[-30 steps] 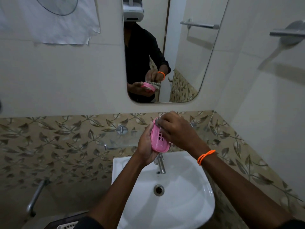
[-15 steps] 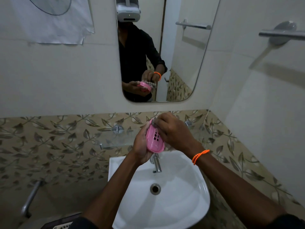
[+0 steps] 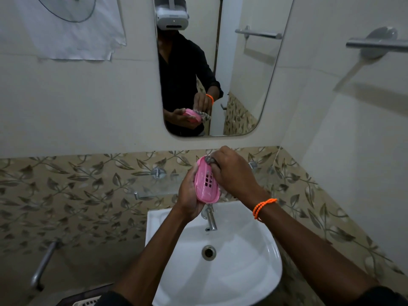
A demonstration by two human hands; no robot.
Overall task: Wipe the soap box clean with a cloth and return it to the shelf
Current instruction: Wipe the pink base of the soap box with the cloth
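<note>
My left hand cups the pink soap box from below and behind, tilted up on end above the tap and the white sink. My right hand is closed on the grey cloth, pressing it against the box's top end. The glass shelf sits just left, against the leaf-patterned tiles. The mirror hangs above; the side wall closes in on the right.
</note>
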